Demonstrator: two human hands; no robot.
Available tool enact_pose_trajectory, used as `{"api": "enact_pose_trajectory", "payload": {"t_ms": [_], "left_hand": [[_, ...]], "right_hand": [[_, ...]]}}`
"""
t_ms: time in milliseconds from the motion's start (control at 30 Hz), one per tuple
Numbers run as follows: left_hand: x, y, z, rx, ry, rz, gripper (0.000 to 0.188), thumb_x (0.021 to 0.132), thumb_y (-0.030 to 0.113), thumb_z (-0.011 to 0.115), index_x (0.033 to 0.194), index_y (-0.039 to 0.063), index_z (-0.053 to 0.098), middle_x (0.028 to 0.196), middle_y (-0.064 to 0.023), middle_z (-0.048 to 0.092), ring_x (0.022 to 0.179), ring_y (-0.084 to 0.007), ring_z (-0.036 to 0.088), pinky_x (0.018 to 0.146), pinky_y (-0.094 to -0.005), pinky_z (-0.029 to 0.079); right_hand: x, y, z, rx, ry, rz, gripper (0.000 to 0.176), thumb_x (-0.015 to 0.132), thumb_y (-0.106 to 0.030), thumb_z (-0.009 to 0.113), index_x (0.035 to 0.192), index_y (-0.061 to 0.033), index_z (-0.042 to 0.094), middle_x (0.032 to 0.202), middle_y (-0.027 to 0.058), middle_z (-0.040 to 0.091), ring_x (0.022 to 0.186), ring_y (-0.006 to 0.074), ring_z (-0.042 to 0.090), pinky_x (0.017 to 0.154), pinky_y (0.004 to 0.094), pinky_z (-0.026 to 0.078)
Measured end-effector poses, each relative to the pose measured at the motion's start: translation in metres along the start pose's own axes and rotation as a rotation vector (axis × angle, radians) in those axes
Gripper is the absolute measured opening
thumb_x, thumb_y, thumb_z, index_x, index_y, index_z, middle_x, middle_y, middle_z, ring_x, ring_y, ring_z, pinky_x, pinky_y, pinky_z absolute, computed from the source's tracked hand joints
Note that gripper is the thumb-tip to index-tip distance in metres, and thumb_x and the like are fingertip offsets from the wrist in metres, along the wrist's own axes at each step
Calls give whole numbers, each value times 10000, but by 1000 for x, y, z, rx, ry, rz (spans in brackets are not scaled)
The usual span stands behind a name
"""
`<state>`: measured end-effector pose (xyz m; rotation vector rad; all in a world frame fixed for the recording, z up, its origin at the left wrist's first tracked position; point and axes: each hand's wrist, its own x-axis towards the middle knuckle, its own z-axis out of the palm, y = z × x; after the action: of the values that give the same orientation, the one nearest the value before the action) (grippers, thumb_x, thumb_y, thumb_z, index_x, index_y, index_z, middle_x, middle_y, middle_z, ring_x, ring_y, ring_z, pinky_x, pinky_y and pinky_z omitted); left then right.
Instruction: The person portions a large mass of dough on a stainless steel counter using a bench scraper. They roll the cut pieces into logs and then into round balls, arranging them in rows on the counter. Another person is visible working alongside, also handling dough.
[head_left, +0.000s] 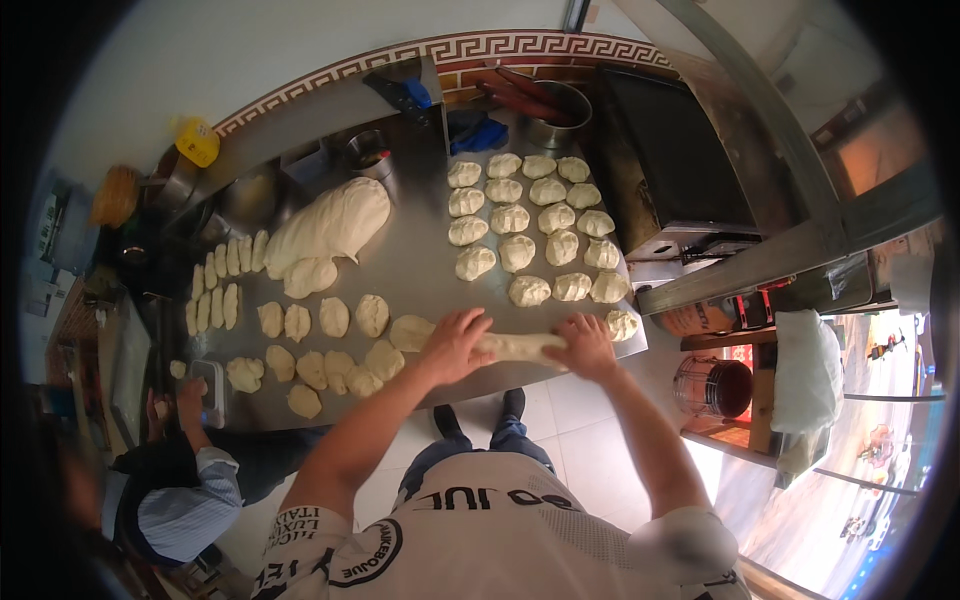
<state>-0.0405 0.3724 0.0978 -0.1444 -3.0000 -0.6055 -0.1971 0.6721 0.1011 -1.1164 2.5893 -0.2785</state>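
A long strip of dough (521, 347) stretches sideways near the front edge of the steel worktop (409, 247). My left hand (456, 349) grips its left end and my right hand (589, 346) its right end; the fingers partly hide both ends. Just left of my left hand lies a flattened dough piece (411, 333), with several more rounds, such as one dough round (372, 316), farther left. Beyond my hands, rows of folded dough pieces (517, 253) cover the right part of the worktop. One folded piece (621, 325) sits close beside my right hand.
A large dough mass (330, 225) rests at the back left, near narrow dough strips (232, 306). A metal pot (555, 124) and a dark boxy appliance (675, 157) stand at the back right. At the left, a co-worker's hand (192, 397) is by a plastic container (208, 386).
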Motion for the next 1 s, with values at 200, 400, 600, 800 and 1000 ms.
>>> {"api": "enact_pose_trajectory", "payload": {"t_ms": [200, 400, 600, 800, 1000], "left_hand": [[-73, -15, 2, 34, 257, -328, 1155, 747, 530, 977, 1706, 146, 458, 1689, -242, 436, 1568, -473, 425, 1318, -695, 259], [-27, -61, 34, 118, -55, 85, 1070, 779, 496, 956, 1686, 235, 454, 1569, -141, 555, 1471, -418, 517, 1251, -664, 349], [50, -101, -35, -162, -590, 36, 755, 918, 515, 856, 1521, 166, 566, 1428, -61, 679, 1353, -408, 616, 1127, -593, 468], [-4, -72, -64, 155, -258, -99, 992, 909, 582, 844, 1701, 118, 470, 1745, -216, 430, 1634, -403, 379, 1358, -580, 252], [0, -14, 31, 68, 30, 283, 928, 836, 534, 892, 1613, 153, 558, 1610, -150, 563, 1542, -367, 498, 1286, -596, 369]], "right_hand": [[-44, -96, 52, 171, 453, -341, 750, 822, -173, 812, 1539, -97, 606, 1566, 151, 586, 1498, 395, 534, 1314, 637, 344], [37, -132, 86, -117, 233, -237, 822, 880, -364, 826, 1606, -93, 554, 1644, 166, 566, 1478, 371, 582, 1247, 582, 438], [103, -93, 16, 465, -443, 58, 766, 976, -539, 791, 1546, -63, 604, 1459, 203, 715, 1266, 382, 728, 1008, 461, 603], [23, -102, 30, 315, 156, -108, 805, 934, -483, 837, 1597, -108, 577, 1511, 189, 652, 1435, 374, 596, 1250, 512, 436], [-38, -50, 61, -109, 349, -29, 865, 837, -439, 894, 1588, -159, 570, 1616, 144, 563, 1550, 393, 469, 1303, 631, 328]]}}
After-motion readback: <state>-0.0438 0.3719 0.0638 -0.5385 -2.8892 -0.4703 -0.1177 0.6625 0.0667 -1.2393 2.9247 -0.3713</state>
